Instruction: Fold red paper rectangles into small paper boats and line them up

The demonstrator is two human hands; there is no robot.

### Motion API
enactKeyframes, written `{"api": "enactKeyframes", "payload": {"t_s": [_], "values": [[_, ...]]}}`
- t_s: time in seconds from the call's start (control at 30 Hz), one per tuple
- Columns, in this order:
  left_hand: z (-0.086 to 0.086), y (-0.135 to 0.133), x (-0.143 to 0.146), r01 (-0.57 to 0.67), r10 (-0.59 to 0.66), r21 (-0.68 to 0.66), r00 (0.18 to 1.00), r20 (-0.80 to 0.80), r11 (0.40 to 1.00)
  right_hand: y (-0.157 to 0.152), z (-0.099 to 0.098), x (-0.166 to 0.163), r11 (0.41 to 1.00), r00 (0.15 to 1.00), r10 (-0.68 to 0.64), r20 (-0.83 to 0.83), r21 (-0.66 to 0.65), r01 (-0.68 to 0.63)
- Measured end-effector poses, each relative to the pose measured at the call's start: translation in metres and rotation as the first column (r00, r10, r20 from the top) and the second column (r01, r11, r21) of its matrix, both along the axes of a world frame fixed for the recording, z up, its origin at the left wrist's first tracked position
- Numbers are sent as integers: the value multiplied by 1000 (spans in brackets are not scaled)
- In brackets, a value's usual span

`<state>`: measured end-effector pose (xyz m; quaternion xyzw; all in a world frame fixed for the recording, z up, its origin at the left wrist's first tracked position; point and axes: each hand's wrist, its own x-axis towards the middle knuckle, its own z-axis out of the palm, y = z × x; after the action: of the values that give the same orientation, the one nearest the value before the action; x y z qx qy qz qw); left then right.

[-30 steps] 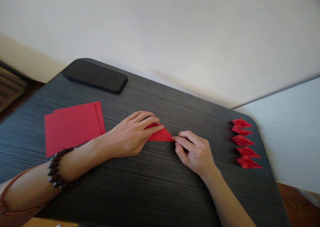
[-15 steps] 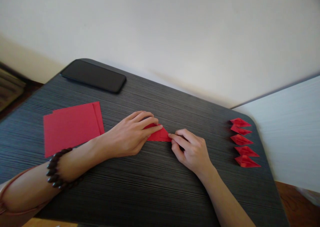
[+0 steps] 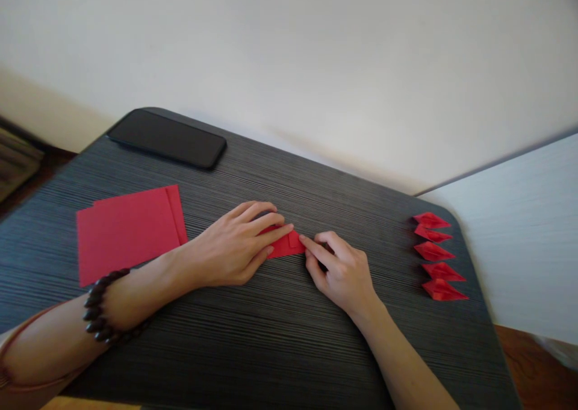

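Observation:
A small folded piece of red paper [image 3: 284, 246] lies on the dark table, partly covered by fingers. From its left, my left hand [image 3: 235, 241] reaches over it, fingers bent and fingertips pressing it down against the table. My right hand [image 3: 341, 268] is closed at the paper's right end, its index fingertip on the edge of a small folded flap and its thumb tucked below. What the other right fingers touch is hidden.
Flat red paper sheets [image 3: 129, 232] lie stacked at the left, near my left forearm. A black phone [image 3: 167, 138] rests at the table's far left. Several folded red paper pieces [image 3: 434, 251] stand in a column along the right edge. A wall [image 3: 289, 67] borders the far side.
The pointed right corner of the red paper is now folded inward, so that end looks shorter. My right hand has shifted slightly left, while my left hand stays nearly in place.

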<state>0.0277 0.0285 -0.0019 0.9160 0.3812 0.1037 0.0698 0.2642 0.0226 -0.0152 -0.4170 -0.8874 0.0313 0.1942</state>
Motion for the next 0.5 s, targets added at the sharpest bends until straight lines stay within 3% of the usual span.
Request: {"api": "enactKeyframes", "payload": {"t_s": [0.5], "values": [[0, -2, -2, -55, 56, -18, 997, 44, 998, -1, 2, 2, 997, 994, -71, -85, 25, 73]]}}
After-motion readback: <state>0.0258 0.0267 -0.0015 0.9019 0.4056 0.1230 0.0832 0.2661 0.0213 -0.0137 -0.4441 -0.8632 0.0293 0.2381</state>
